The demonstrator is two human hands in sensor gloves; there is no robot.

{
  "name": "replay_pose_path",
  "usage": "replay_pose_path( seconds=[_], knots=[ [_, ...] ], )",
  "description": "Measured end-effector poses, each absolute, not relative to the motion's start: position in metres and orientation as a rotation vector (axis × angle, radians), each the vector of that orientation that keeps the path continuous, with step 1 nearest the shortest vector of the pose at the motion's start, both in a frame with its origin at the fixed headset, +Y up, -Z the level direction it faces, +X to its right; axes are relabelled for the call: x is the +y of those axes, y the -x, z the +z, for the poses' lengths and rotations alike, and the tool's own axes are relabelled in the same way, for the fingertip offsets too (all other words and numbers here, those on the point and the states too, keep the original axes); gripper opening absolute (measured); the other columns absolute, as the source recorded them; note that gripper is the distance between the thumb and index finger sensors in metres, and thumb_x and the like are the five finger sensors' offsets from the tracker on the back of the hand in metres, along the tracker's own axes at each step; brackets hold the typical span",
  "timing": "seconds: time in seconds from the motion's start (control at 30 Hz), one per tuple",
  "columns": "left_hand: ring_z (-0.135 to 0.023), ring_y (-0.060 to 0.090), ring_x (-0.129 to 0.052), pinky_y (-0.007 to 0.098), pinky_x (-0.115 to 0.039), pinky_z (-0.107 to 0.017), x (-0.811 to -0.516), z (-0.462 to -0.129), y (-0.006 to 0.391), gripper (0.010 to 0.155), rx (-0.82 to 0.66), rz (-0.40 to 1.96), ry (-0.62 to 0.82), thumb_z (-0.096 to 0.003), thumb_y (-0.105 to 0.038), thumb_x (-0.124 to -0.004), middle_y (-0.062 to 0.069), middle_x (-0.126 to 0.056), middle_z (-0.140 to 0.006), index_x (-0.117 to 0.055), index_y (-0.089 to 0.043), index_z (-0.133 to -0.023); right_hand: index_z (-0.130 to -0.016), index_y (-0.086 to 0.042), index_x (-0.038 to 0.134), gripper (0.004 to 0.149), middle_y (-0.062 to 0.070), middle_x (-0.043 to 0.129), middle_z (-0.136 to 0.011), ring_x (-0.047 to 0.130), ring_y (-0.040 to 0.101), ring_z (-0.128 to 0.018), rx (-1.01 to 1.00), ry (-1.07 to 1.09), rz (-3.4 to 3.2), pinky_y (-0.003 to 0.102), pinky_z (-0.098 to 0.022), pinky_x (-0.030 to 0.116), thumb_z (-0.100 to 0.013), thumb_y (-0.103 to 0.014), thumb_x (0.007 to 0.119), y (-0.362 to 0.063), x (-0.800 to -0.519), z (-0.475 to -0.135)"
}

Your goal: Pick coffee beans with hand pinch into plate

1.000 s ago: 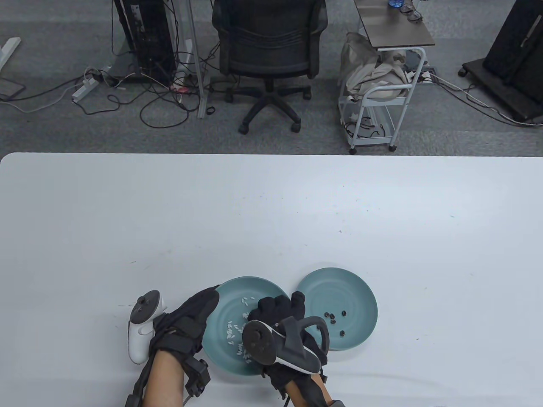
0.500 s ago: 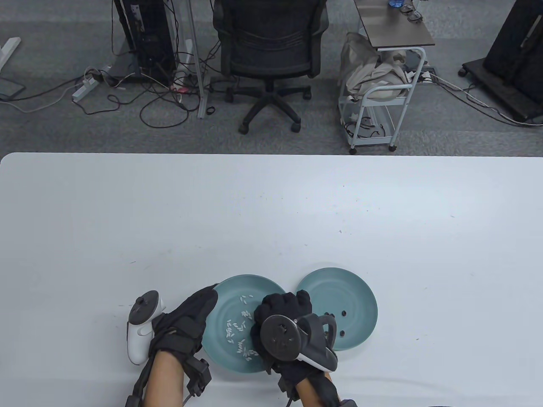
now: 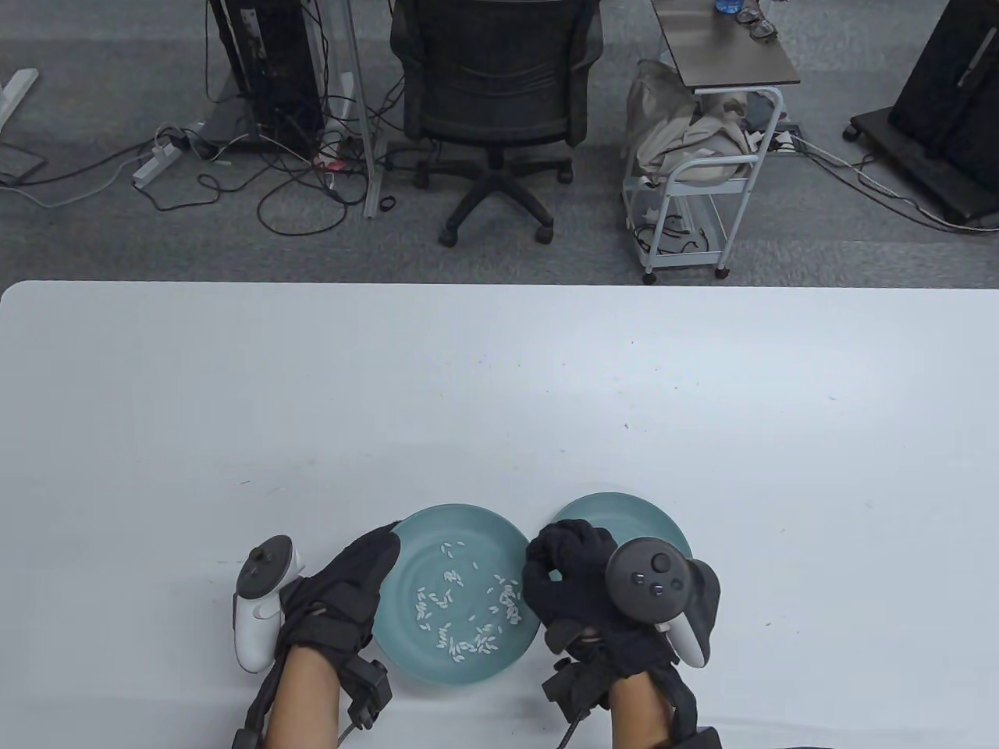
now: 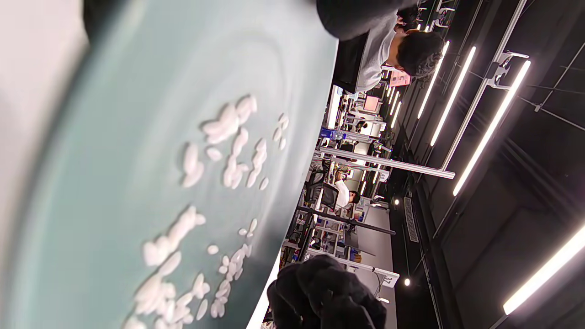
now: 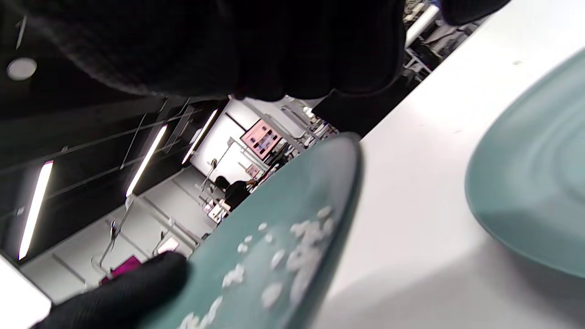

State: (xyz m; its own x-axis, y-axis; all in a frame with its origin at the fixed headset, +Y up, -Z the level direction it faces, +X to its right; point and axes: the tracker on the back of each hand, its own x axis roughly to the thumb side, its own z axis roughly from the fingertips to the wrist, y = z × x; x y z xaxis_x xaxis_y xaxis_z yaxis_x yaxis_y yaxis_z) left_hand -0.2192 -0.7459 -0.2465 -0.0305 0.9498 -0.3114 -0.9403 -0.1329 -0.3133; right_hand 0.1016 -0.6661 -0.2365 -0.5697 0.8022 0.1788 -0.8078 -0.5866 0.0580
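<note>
Your right hand (image 3: 581, 589) hovers over the right plate (image 3: 616, 511), fingers bunched; whether a bean sits in the pinch, I cannot tell, and no coffee beans show now. Release low over the middle so nothing bounces out. Your left hand (image 3: 343, 593) rests flat at the left plate's (image 3: 468, 519) rim, beside white grains (image 3: 468, 612). White bench (image 3: 499, 374); office chair (image 3: 495, 101) beyond.

Big white table (image 3: 499, 390) with two teal plates side by side near the front edge: left plate (image 3: 468, 538) has pale grains (image 3: 468, 608), right plate (image 3: 616, 511) mostly covered.
</note>
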Motion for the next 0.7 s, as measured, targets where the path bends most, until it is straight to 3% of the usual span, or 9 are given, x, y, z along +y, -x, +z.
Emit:
replay_pose_path(
  seconds=[0.33,0.7],
  knots=[
    [-0.070,0.036,-0.099,0.048,-0.089,-0.048,-0.746,-0.246,0.220,0.055,-0.020,1.612,0.503,-0.0698,-0.036,-0.057,0.023,-0.087,-0.093,-0.052,-0.010,-0.117,-0.079,-0.014,0.081,0.038,0.010,0.075,-0.092,0.075,0.042,-0.082,-0.031,0.043,2.530,0.074,-0.068,0.050,-0.049,-0.037,0.080,-0.127,-0.684,-0.246],
    [-0.070,0.036,-0.099,0.049,-0.089,-0.048,-0.745,-0.245,0.220,0.055,-0.014,1.592,0.499,-0.0699,-0.036,-0.057,0.023,-0.087,-0.093,-0.052,-0.010,-0.118,-0.080,-0.014,0.080,0.038,0.010,0.073,-0.093,0.073,0.042,-0.084,0.215,0.391,2.896,0.074,-0.069,0.050,-0.049,-0.035,0.080,-0.137,-0.725,-0.259]
  ],
)
